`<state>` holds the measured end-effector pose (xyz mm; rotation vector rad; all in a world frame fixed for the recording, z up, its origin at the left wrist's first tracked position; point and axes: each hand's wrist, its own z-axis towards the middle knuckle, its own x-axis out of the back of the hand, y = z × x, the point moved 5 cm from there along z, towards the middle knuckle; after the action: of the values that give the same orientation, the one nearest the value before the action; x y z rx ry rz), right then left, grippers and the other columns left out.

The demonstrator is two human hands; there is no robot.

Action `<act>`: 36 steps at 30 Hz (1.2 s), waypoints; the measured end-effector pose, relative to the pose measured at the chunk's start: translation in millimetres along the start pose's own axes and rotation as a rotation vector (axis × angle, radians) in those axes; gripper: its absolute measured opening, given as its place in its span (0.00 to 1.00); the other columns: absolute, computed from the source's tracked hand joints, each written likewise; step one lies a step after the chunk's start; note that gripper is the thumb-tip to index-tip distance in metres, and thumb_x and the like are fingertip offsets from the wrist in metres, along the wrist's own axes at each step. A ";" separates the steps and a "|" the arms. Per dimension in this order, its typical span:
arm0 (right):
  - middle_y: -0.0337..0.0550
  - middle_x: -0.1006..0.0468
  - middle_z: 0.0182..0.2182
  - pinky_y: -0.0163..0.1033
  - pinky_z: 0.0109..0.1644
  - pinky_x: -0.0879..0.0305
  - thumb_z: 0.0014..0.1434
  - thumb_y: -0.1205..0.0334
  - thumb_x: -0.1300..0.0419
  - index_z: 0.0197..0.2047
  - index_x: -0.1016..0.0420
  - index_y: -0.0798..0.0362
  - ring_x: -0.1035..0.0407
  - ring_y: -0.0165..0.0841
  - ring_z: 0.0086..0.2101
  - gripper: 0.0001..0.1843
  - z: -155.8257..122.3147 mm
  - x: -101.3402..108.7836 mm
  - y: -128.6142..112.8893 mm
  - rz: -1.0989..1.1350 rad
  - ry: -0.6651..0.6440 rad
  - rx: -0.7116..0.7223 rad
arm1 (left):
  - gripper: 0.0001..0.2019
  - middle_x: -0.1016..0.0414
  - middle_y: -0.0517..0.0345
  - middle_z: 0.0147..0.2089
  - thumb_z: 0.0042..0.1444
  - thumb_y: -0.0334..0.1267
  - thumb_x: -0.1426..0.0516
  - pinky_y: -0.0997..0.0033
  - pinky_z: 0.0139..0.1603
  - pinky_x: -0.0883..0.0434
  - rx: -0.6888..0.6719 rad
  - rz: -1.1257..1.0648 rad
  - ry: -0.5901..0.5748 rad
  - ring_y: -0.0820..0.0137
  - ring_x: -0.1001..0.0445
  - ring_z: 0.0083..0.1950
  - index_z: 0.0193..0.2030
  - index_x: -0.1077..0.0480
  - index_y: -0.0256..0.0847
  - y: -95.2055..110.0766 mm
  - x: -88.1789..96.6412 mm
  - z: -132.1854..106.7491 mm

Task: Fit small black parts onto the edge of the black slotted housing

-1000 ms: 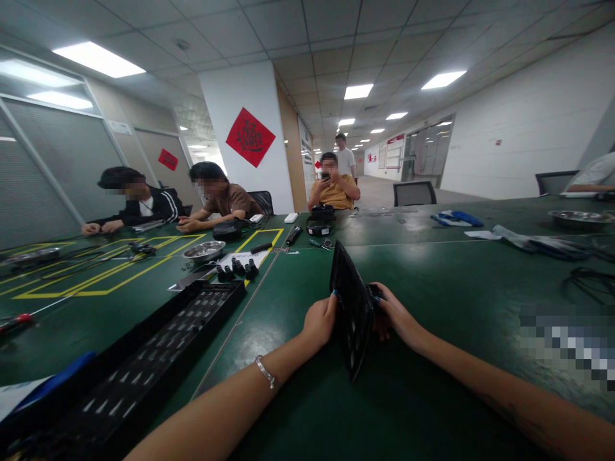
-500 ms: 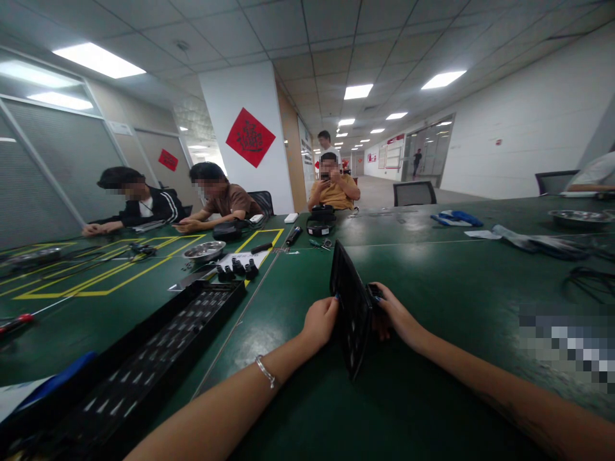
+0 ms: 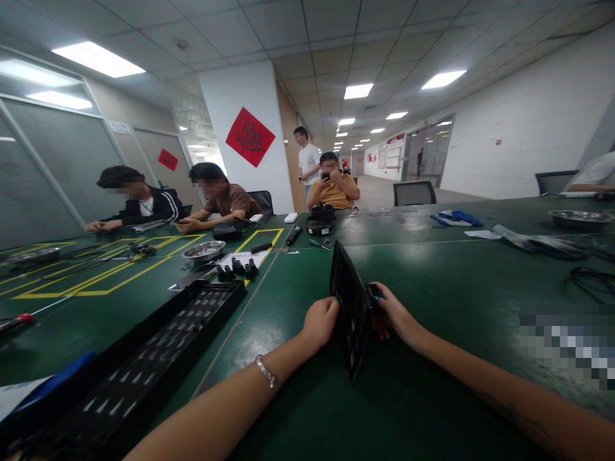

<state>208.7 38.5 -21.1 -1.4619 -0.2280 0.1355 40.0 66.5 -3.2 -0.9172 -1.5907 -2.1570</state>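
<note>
A thin black plastic panel stands on edge above the table in front of me, its recessed inner face turned left. My left hand is closed with the thumb and fingertips against that inner face; the fingertips are partly hidden. On the panel's other side, my right hand closes around a small black part pressed against the panel. What joins the part to the panel cannot be seen. To the left lies a long black tray with rows of pale pointed pieces.
Several black knob-like parts stand beyond the tray, near a metal bowl. A red-handled screwdriver lies far left. Blue gloves and plastic bags rest at the right. Other people sit around the green table.
My hands and the panel hold almost the same pose. In the background, a standing person in white has moved left, out from behind the seated person.
</note>
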 end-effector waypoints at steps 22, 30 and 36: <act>0.34 0.29 0.18 0.30 0.14 0.43 0.58 0.45 0.56 0.59 0.56 0.51 0.33 0.30 0.15 0.30 4.0 0.9 5.4 0.011 -0.013 0.001 | 0.29 0.34 0.56 0.24 0.59 0.54 0.63 0.74 0.26 0.42 0.002 -0.007 0.029 0.69 0.37 0.27 0.25 0.32 0.35 -4.3 -1.7 0.5; 0.34 0.29 0.18 0.29 0.14 0.43 0.59 0.46 0.56 0.58 0.55 0.51 0.34 0.29 0.15 0.28 1.1 0.9 1.7 0.013 0.001 0.005 | 0.24 0.32 0.55 0.26 0.57 0.50 0.60 0.74 0.29 0.40 -0.011 -0.006 0.050 0.68 0.34 0.30 0.26 0.33 0.36 1.1 2.2 -1.3; 0.34 0.28 0.18 0.29 0.14 0.43 0.58 0.46 0.55 0.58 0.56 0.51 0.34 0.30 0.15 0.29 3.0 2.5 4.5 0.029 0.004 0.004 | 0.20 0.30 0.55 0.28 0.57 0.46 0.58 0.73 0.33 0.38 -0.030 0.019 0.055 0.67 0.33 0.31 0.28 0.32 0.36 2.3 2.5 0.6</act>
<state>210.6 42.4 -25.2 -1.4618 -0.2034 0.1571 39.7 66.6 0.2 -0.8701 -1.5221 -2.1791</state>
